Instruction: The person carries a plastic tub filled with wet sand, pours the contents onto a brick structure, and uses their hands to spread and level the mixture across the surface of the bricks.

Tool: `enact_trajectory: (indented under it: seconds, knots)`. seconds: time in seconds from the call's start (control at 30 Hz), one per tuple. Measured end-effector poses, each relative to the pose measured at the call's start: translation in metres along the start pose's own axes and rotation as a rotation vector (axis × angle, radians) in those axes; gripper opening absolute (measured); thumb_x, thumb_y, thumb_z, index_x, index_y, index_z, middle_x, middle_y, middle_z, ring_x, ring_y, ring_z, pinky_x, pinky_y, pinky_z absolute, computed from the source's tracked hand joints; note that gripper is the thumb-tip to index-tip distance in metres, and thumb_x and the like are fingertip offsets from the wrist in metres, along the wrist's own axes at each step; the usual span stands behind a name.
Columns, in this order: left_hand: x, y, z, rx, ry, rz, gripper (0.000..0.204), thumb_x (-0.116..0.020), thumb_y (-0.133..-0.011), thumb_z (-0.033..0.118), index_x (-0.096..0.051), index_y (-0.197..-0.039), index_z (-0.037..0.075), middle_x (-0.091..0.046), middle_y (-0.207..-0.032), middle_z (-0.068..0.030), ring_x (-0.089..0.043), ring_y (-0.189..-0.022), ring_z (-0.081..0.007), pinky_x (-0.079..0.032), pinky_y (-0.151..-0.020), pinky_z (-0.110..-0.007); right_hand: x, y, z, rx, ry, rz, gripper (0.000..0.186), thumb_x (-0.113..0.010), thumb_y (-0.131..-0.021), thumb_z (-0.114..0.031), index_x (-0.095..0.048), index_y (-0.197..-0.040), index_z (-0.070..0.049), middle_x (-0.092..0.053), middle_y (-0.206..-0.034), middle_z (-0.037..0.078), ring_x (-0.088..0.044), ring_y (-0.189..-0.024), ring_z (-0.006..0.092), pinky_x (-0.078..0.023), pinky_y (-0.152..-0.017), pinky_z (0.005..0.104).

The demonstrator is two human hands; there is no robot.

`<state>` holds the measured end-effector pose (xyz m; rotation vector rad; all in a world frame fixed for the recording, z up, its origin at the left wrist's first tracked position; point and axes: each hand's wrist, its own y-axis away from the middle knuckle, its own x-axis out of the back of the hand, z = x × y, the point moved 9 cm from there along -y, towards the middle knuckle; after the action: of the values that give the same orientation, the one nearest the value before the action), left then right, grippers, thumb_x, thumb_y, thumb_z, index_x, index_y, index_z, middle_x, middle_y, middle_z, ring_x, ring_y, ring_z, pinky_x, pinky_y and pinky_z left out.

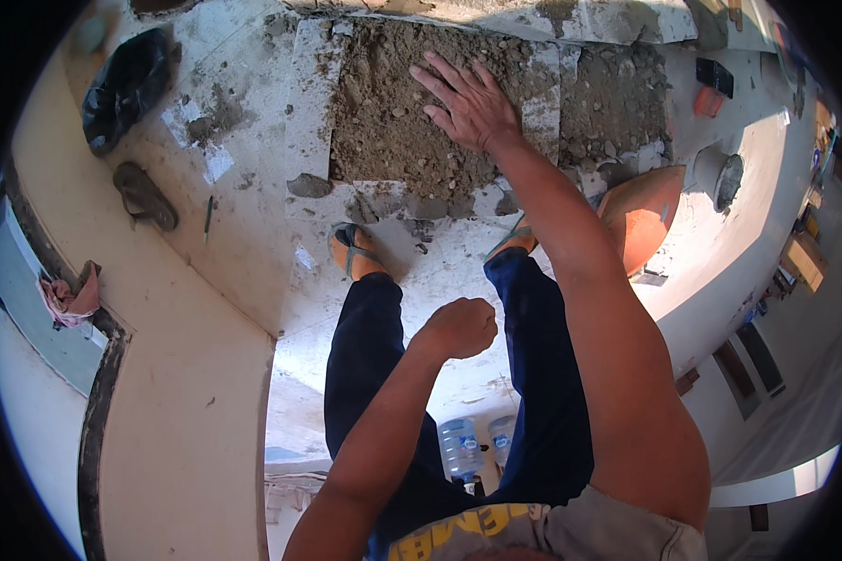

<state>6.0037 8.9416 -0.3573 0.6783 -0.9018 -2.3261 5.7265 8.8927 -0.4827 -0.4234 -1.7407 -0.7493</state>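
My right hand [468, 105] reaches far forward with its fingers spread over a bed of brown, pebbly soil or mortar [393, 112]. The palm side is turned away, so I cannot tell whether it presses on the mix or hovers just above it. A second patch of the same rough mix [613, 98] lies to its right, past a pale strip. My left hand [460, 327] is curled into a fist between my knees, with nothing showing in it. Close to my right forearm stands an orange, curved, bowl-like container [641, 224].
Loose stones and a grey lump [310, 186] edge the bed. At left lie a black plastic bag [126, 89], a dark sandal [144, 196] and a thin stick [208, 219]. A bucket-like vessel [728, 182] is at right. Large water bottles [460, 447] stand behind my legs.
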Motion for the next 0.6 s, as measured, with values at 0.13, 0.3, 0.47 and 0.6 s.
enact_trajectory:
  seconds: [0.13,0.3,0.47,0.6]
  knots:
    - [-0.008,-0.006,-0.001,-0.02,-0.039,-0.015,0.029,-0.049,-0.094,0.022,-0.068,-0.089,0.001,-0.069,-0.098,-0.0219,-0.065,-0.096,-0.0422,-0.051,-0.086,-0.051,0.004,0.011,-0.005,-0.113,-0.064,0.013,0.057,-0.035,-0.109,-0.051,-0.023,-0.163,-0.038,-0.014,-0.172,-0.005,-0.036,-0.15,0.0223,-0.014,-0.129,0.0531]
    - [-0.014,-0.01,0.003,-0.034,-0.051,-0.011,0.029,-0.049,-0.094,0.022,-0.067,-0.088,0.001,-0.069,-0.096,-0.0218,-0.065,-0.094,-0.0422,-0.051,-0.085,-0.051,-0.009,0.075,-0.099,0.202,-0.233,0.01,0.058,-0.04,-0.108,-0.051,-0.025,-0.162,-0.041,-0.02,-0.171,-0.009,-0.022,-0.156,0.0204,-0.012,-0.127,0.0594]
    - [-0.013,-0.012,0.002,0.016,-0.054,-0.034,0.029,-0.048,-0.095,0.022,-0.067,-0.088,0.001,-0.069,-0.095,-0.0217,-0.066,-0.092,-0.0421,-0.051,-0.085,-0.052,-0.019,0.078,-0.064,0.197,-0.098,-0.043,0.059,-0.044,-0.107,-0.05,-0.024,-0.162,-0.043,-0.021,-0.17,-0.012,-0.019,-0.157,0.018,-0.011,-0.128,0.0583]
    - [-0.009,-0.015,0.005,0.018,-0.041,-0.018,0.03,-0.048,-0.095,0.022,-0.067,-0.088,0.001,-0.07,-0.095,-0.0222,-0.067,-0.091,-0.0427,-0.051,-0.084,-0.052,-0.013,0.061,0.006,0.055,0.002,-0.044,0.057,-0.037,-0.109,-0.049,-0.019,-0.163,-0.043,-0.018,-0.171,-0.012,-0.017,-0.158,0.0148,-0.008,-0.129,0.0543]
